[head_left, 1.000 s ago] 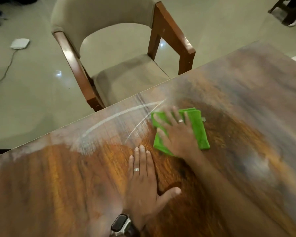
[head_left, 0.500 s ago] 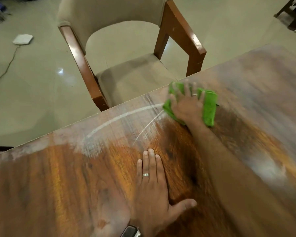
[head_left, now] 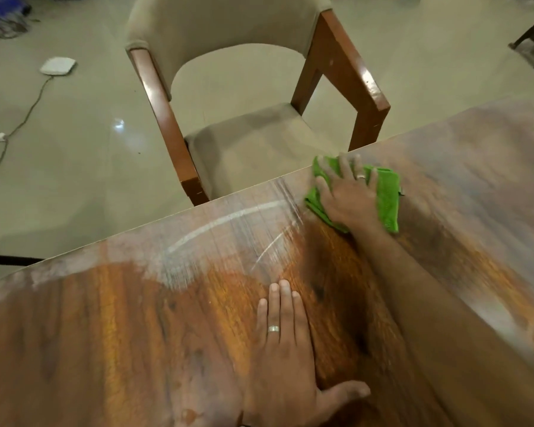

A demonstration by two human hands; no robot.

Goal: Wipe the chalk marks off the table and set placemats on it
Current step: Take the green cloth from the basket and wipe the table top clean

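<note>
The right hand (head_left: 350, 200) presses a green cloth (head_left: 387, 201) flat on the bench (head_left: 105, 334) near its far edge, fingers spread apart. White chalk marks (head_left: 225, 221) lie just beside the cloth. The left hand (head_left: 285, 362) lies flat, fingers together.

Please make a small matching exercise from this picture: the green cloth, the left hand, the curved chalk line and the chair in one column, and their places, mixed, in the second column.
Things
1. green cloth
2. left hand
3. curved chalk line
4. chair

Places
A. on the floor beyond the table's far edge
B. flat on bare wood, near the camera
C. under the right hand, at the far edge
D. on the tabletop, left of the cloth

Pairs: 1-C, 2-B, 3-D, 4-A
</note>
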